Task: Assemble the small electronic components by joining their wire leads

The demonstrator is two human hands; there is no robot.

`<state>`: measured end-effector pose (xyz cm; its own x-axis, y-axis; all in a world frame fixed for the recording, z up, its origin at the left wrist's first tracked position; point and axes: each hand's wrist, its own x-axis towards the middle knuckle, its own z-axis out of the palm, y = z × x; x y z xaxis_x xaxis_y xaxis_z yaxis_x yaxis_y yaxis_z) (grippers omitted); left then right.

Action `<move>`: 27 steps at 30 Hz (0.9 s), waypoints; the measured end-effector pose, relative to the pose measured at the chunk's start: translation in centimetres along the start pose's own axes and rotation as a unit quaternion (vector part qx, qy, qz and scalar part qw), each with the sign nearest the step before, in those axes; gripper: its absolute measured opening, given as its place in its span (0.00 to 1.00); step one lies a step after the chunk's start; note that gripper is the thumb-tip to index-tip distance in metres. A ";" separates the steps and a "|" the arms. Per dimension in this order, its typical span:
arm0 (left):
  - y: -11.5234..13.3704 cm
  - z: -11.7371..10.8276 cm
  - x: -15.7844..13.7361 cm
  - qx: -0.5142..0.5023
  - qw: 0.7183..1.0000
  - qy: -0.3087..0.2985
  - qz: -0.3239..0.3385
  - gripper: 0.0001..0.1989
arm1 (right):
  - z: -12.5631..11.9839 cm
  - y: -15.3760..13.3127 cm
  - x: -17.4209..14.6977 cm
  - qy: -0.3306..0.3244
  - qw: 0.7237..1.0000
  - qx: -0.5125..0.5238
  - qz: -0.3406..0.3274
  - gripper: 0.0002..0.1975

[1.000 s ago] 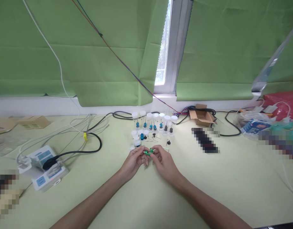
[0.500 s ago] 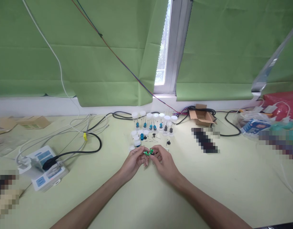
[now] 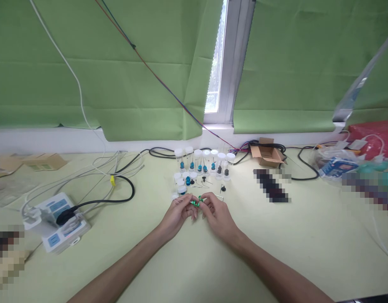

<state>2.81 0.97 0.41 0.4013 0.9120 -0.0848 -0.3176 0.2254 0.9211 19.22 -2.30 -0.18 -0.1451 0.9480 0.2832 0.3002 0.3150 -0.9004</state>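
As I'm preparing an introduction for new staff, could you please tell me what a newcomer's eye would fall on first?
Probably the shiny green part between the left hand and right hand, below the picture's centre. Just beyond them stand clear, white-capped tubes. Large green window coverings fill the background, with a bright window strip between them.

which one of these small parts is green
The green part is the one held between the left hand and right hand; the others, in or near the capped tubes, are blue parts or dark parts.
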 end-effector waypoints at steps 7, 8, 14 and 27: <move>-0.1 -0.2 0.1 -0.023 1.000 0.005 0.000 0.13 | 0.0 -0.2 -0.1 0.007 0.999 -0.024 -0.023 0.09; -0.1 -0.3 0.1 -0.025 1.000 0.004 -0.001 0.13 | 0.0 -0.2 -0.1 0.013 0.999 -0.029 -0.025 0.10; -0.2 -0.4 0.2 -0.025 1.000 -0.002 -0.002 0.13 | 0.0 -0.1 0.0 0.022 0.999 -0.025 -0.028 0.12; -0.1 -0.3 0.2 -0.022 1.000 -0.002 -0.002 0.13 | 0.0 0.1 0.0 0.017 1.000 -0.012 -0.016 0.10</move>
<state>2.65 1.19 0.24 0.4052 0.9101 -0.0869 -0.3539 0.2438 0.9029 19.27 -2.30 -0.23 -0.1233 0.9384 0.3229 0.3176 0.3456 -0.8830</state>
